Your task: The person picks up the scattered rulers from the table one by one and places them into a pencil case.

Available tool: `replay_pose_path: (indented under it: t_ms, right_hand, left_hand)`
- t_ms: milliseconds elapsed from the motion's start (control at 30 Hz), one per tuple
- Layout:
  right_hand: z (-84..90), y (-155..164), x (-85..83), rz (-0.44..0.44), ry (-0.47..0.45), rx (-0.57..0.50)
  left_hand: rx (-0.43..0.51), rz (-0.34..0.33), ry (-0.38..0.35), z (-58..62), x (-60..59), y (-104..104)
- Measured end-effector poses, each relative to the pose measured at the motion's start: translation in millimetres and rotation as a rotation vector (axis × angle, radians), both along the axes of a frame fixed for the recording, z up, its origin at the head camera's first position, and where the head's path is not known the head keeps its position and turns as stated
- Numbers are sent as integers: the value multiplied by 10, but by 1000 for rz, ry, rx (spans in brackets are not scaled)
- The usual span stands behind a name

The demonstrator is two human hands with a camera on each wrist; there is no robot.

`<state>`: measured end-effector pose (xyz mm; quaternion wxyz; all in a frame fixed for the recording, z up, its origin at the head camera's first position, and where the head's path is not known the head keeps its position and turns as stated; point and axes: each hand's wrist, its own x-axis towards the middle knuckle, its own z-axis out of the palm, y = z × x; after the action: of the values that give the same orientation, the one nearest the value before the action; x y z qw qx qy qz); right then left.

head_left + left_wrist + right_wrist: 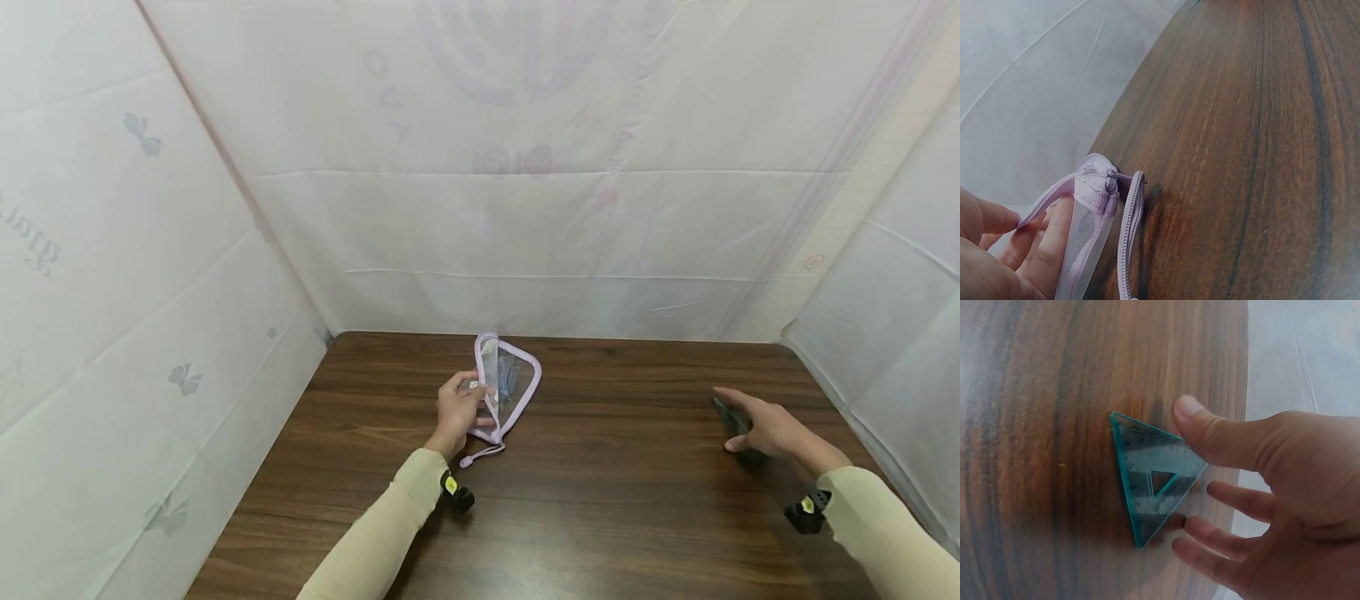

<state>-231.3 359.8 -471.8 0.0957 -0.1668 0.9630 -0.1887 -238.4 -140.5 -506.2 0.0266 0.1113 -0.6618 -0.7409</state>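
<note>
Left hand: the left hand (459, 412) holds a pouch (507, 385) by its edge, fingers (1040, 240) curled against the mesh side, the thumb on the near side; it lifts the pouch's near edge off the worktop
Pouch: a flat, soft, roughly triangular case with rounded corners; clear mesh panel, lilac woven trim and zip (1127, 237); its zip gapes along the top edge; small dark items show through the panel, too blurred to name; it sits near the far middle of the worktop; a lilac cord with a bead (480, 455) trails from its near corner
Right hand: the right hand (767, 428) is spread, fingers nearly straight; thumb tip and fingertips (1192, 530) press on a set square (1152, 483) without closing round it
Set square: a thin triangle of clear teal plastic, ruled along one edge, with a small triangular cut-out; lying flat on the right side, well apart from the pouch
Worktop: the worktop (615, 492) is dark brown wood-grain, smooth, with a slight sheen
Surround: white sheeting (480, 208) with creases and faint prints on three sides
</note>
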Motion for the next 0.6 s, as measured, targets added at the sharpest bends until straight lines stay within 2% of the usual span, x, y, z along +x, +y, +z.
replay_pose_path:
  t_ms: [133, 333, 600]
  right_hand:
    - [1, -7, 11, -4, -8, 44]
    - [-8, -39, 41, 16, 61, 97]
    - [-48, -22, 84, 2, 144, 64]
  left_hand:
    - [-3, -3, 2, 14, 3, 1]
    - [-21, -3, -14, 26, 12, -2]
    - [-10, -2, -9, 28, 34, 10]
